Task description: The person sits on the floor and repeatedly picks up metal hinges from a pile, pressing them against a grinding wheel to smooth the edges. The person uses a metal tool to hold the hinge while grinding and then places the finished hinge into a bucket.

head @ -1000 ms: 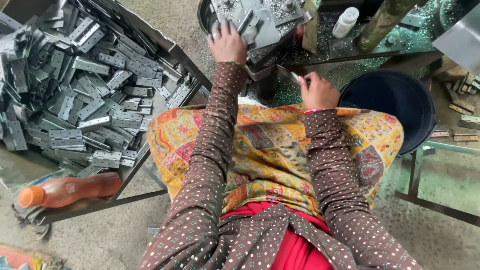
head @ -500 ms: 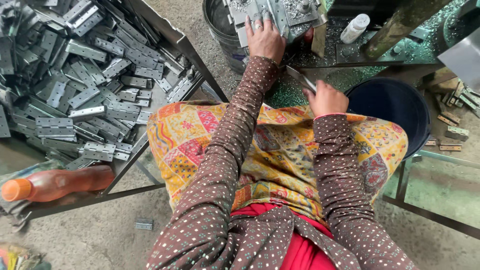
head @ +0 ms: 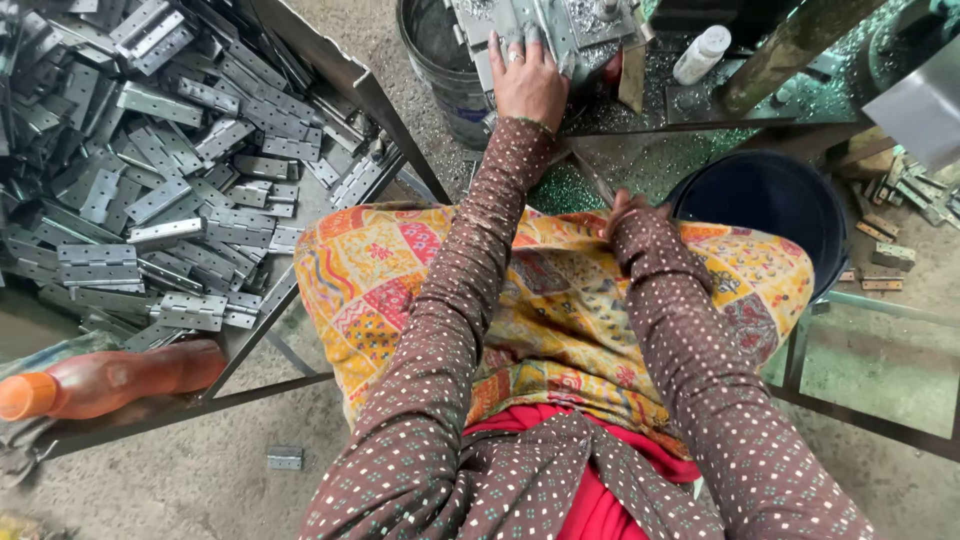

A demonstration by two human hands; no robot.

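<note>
My left hand [head: 525, 78] reaches forward and lies over a grey metal hinge [head: 545, 25] on the machine bed [head: 600, 110], fingers pressed on the plate. My right hand [head: 628, 205] is low at the far edge of my patterned lap cloth [head: 560, 300]. It is mostly hidden, with its fingers curled at the lower end of a thin metal rod [head: 590, 175]. Both arms wear brown dotted sleeves.
A large heap of grey hinges [head: 150, 200] fills a metal tray on the left. An orange bottle [head: 100, 380] lies at its near edge. A dark bucket [head: 440, 60], a blue tub [head: 770, 200], a small white bottle [head: 700, 52] and a loose hinge on the floor [head: 285, 457] surround me.
My right hand has dropped from beside the machine down to the lap's edge. My left hand has stayed on the hinge at the machine. The view has shifted closer.
</note>
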